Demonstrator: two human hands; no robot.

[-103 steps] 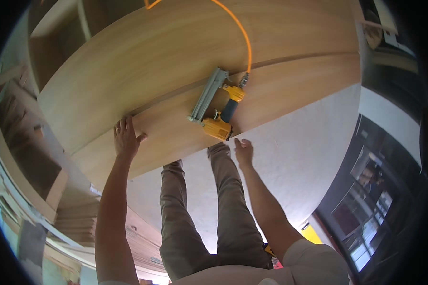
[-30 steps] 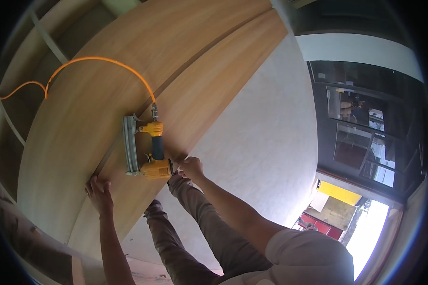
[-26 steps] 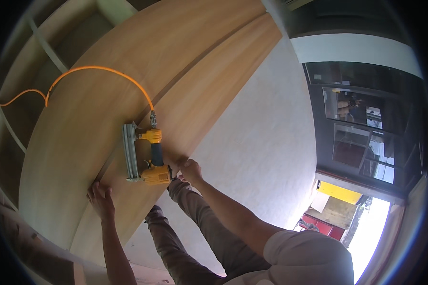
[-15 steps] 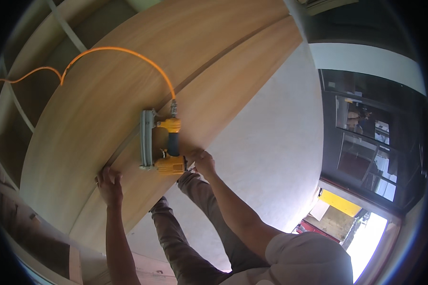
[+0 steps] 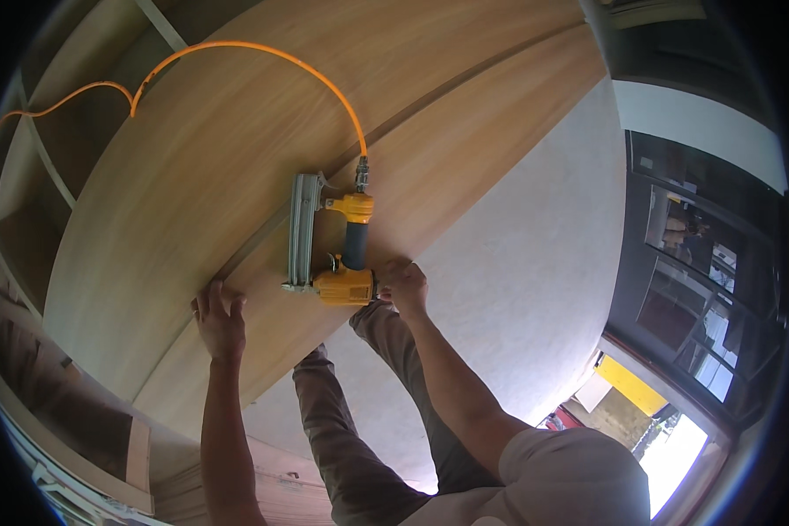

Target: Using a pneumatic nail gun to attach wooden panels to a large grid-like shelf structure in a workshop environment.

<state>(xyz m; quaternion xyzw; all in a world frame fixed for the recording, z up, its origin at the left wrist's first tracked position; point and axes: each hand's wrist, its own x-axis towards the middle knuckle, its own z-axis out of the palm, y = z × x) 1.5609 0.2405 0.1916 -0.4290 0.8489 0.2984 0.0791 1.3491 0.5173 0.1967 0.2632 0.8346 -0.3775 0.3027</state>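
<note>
A yellow and grey pneumatic nail gun (image 5: 344, 285) with a black grip lies on a narrow wooden panel (image 5: 465, 162). The panel sits alongside a wider wooden board (image 5: 175, 193), with a dark gap between them. My left hand (image 5: 220, 326) rests at this gap, left of the nail gun, fingers and thumb apart. Just right of the nail gun's yellow head, my right hand (image 5: 407, 287) is closed at the panel's near edge; its fingertips are partly hidden. An orange air hose (image 5: 276, 53) runs from the gun's coupling to the far left.
Wooden frames with open compartments (image 5: 48, 184) stand at the left. Pale flooring (image 5: 517, 237) stretches right of the panel, with my legs (image 5: 324, 412) over its near part. Dark glazed doors (image 5: 684, 263) line the right side, beside a bright opening (image 5: 671, 456).
The view has shifted, so the nail gun, boards and hose appear farther right and slightly higher. Both hands keep about the same places on the wood.
</note>
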